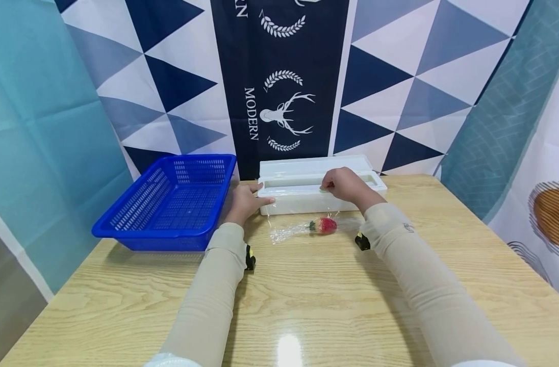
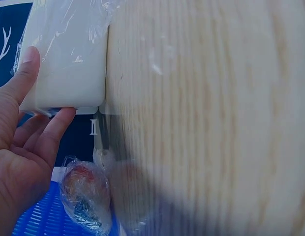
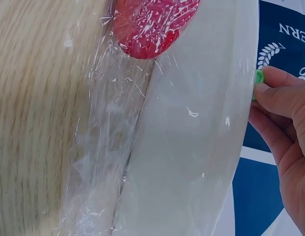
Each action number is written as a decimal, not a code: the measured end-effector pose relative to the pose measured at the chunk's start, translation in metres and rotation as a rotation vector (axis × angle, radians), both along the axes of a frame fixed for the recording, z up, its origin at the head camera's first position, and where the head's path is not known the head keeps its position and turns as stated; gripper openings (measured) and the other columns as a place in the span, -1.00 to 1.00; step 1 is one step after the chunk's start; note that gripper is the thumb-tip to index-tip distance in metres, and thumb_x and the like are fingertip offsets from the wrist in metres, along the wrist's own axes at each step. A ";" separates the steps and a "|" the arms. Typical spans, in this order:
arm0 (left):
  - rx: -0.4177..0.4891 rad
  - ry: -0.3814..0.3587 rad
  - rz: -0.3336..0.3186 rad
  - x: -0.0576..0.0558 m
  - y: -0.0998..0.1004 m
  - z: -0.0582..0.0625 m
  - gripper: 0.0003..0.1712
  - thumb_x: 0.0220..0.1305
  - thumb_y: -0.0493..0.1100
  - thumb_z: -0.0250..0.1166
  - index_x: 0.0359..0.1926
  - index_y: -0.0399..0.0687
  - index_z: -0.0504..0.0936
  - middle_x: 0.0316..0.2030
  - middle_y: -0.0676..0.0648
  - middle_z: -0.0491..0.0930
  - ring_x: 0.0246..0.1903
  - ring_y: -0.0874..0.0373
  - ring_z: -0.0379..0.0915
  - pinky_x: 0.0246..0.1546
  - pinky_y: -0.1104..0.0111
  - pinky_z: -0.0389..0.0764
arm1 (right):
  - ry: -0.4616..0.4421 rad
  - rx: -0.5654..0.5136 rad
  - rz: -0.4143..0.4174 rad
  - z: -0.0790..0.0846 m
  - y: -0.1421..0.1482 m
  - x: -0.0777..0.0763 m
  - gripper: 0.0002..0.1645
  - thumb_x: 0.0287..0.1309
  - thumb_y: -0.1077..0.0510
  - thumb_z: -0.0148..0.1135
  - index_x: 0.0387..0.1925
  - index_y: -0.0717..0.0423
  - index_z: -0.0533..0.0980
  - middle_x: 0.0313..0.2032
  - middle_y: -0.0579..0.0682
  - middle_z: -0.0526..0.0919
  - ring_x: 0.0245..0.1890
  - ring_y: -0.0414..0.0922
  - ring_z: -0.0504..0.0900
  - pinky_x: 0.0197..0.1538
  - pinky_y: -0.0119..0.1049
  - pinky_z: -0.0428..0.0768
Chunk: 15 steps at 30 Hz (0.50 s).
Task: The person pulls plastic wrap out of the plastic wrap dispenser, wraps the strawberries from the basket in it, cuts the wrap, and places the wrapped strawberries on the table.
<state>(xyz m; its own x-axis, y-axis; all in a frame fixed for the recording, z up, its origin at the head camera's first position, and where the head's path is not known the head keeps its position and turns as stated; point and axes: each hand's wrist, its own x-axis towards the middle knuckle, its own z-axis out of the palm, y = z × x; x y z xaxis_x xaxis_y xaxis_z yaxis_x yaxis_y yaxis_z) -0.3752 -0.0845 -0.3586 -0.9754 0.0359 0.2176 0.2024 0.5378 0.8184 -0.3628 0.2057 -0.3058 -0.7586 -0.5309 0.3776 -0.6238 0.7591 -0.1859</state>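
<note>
A long white cling film dispenser point(image 1: 302, 205) stands at the back of the table with its lid point(image 1: 313, 166) raised. My left hand point(image 1: 246, 204) grips the dispenser's left end, thumb on one side and fingers on the other. Over the right part of the slot, my right hand point(image 1: 346, 186) pinches a small green slider point(image 3: 259, 78) between thumb and fingertips at the dispenser's edge. Clear film point(image 1: 286, 232) hangs over the dispenser's front onto the table. A red strawberry point(image 1: 325, 225) with green leaves lies with the film, just in front of the dispenser.
To the left stands a blue plastic basket point(image 1: 155, 234) with perforated sides. A film-wrapped red and green item point(image 2: 85, 194) shows near it in the left wrist view. Patterned curtain point(image 1: 284, 61) hangs right behind the table.
</note>
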 end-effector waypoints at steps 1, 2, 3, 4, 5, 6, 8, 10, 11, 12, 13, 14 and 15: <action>0.001 -0.004 0.000 0.000 0.000 0.000 -0.20 -0.07 0.01 0.58 0.20 -0.17 0.53 0.18 -0.15 0.50 0.25 -0.01 0.35 0.27 0.19 0.32 | -0.001 0.004 -0.001 0.000 0.001 0.000 -0.85 0.08 0.48 0.30 -0.38 0.26 0.71 -0.31 0.16 0.72 -0.21 0.09 0.68 -0.09 -0.04 0.62; 0.002 -0.006 -0.002 0.000 0.000 -0.001 -0.19 -0.08 0.01 0.59 0.20 -0.16 0.54 0.18 -0.15 0.50 0.25 -0.01 0.35 0.27 0.19 0.32 | 0.000 0.011 -0.003 0.000 0.003 0.000 -0.85 0.08 0.48 0.30 -0.38 0.26 0.71 -0.30 0.16 0.72 -0.21 0.09 0.68 -0.08 -0.04 0.62; 0.002 -0.006 -0.004 0.000 0.000 -0.001 -0.19 -0.08 0.01 0.59 0.20 -0.16 0.54 0.19 -0.15 0.50 0.25 -0.01 0.35 0.27 0.19 0.32 | 0.003 0.019 -0.007 0.000 0.004 0.001 -0.85 0.08 0.48 0.30 -0.37 0.27 0.71 -0.30 0.16 0.72 -0.20 0.10 0.67 -0.07 -0.03 0.62; 0.001 -0.005 -0.005 0.000 0.000 -0.001 -0.19 -0.08 0.01 0.59 0.21 -0.16 0.53 0.19 -0.15 0.50 0.26 -0.02 0.34 0.27 0.19 0.32 | 0.008 0.026 -0.013 0.000 0.006 0.001 -0.85 0.08 0.48 0.29 -0.37 0.27 0.71 -0.29 0.17 0.72 -0.20 0.11 0.67 -0.06 -0.03 0.61; 0.004 -0.004 -0.005 0.000 0.000 -0.001 -0.19 -0.08 0.01 0.59 0.21 -0.16 0.53 0.19 -0.15 0.50 0.26 -0.02 0.34 0.27 0.18 0.33 | 0.012 0.032 -0.019 0.000 0.009 0.001 -0.85 0.07 0.49 0.29 -0.37 0.27 0.71 -0.29 0.17 0.72 -0.19 0.11 0.67 -0.06 -0.02 0.61; 0.005 0.002 -0.006 0.000 0.000 -0.002 -0.19 -0.08 0.01 0.59 0.20 -0.16 0.54 0.19 -0.15 0.50 0.25 -0.02 0.35 0.27 0.19 0.33 | 0.014 0.036 -0.025 0.000 0.011 0.001 -0.84 0.07 0.49 0.29 -0.37 0.28 0.71 -0.29 0.18 0.72 -0.19 0.11 0.67 -0.05 -0.02 0.61; 0.005 0.009 -0.006 0.001 0.000 -0.002 -0.20 -0.08 0.01 0.59 0.20 -0.17 0.54 0.18 -0.15 0.50 0.25 -0.01 0.35 0.25 0.19 0.35 | 0.018 0.042 -0.035 0.000 0.015 0.002 -0.84 0.07 0.50 0.28 -0.37 0.28 0.71 -0.29 0.18 0.72 -0.19 0.12 0.67 -0.05 -0.01 0.61; 0.006 0.013 -0.007 0.001 0.000 -0.002 -0.20 -0.08 0.01 0.58 0.20 -0.16 0.54 0.18 -0.15 0.50 0.24 -0.01 0.36 0.25 0.20 0.36 | 0.016 0.043 -0.044 0.000 0.020 0.003 -0.83 0.07 0.51 0.26 -0.37 0.29 0.71 -0.29 0.19 0.72 -0.18 0.13 0.67 -0.05 -0.01 0.61; 0.008 0.015 -0.010 0.001 0.000 -0.002 -0.20 -0.08 0.01 0.58 0.20 -0.17 0.54 0.18 -0.14 0.50 0.24 -0.01 0.36 0.24 0.20 0.36 | 0.015 0.044 -0.047 0.000 0.022 0.004 -0.83 0.07 0.50 0.26 -0.38 0.28 0.71 -0.29 0.19 0.72 -0.18 0.13 0.67 -0.06 -0.01 0.61; 0.009 0.016 -0.013 0.001 -0.001 -0.002 -0.20 -0.07 0.01 0.58 0.20 -0.17 0.53 0.18 -0.15 0.50 0.24 -0.01 0.36 0.24 0.20 0.36 | 0.015 0.045 -0.049 0.000 0.023 0.004 -0.82 0.08 0.51 0.25 -0.38 0.28 0.71 -0.29 0.19 0.71 -0.18 0.14 0.67 -0.06 -0.01 0.61; 0.013 0.017 -0.015 0.002 -0.001 -0.002 -0.20 -0.07 0.01 0.58 0.20 -0.18 0.53 0.18 -0.15 0.50 0.24 -0.01 0.36 0.24 0.20 0.36 | 0.014 0.047 -0.052 0.001 0.025 0.005 -0.82 0.08 0.51 0.25 -0.38 0.28 0.71 -0.28 0.19 0.71 -0.18 0.14 0.67 -0.06 0.00 0.61; 0.015 0.020 -0.018 0.002 -0.001 -0.002 -0.20 -0.07 0.00 0.58 0.20 -0.19 0.53 0.17 -0.16 0.51 0.24 -0.01 0.36 0.25 0.20 0.36 | 0.014 0.049 -0.053 0.001 0.026 0.005 -0.81 0.08 0.51 0.24 -0.38 0.28 0.71 -0.28 0.19 0.71 -0.18 0.14 0.67 -0.06 0.00 0.61; 0.016 0.018 -0.019 0.002 -0.001 -0.002 -0.20 -0.06 0.00 0.58 0.20 -0.19 0.53 0.18 -0.16 0.51 0.24 -0.01 0.36 0.25 0.20 0.36 | 0.015 0.052 -0.055 0.001 0.027 0.006 -0.81 0.08 0.51 0.24 -0.38 0.28 0.71 -0.29 0.19 0.71 -0.18 0.14 0.67 -0.06 -0.01 0.61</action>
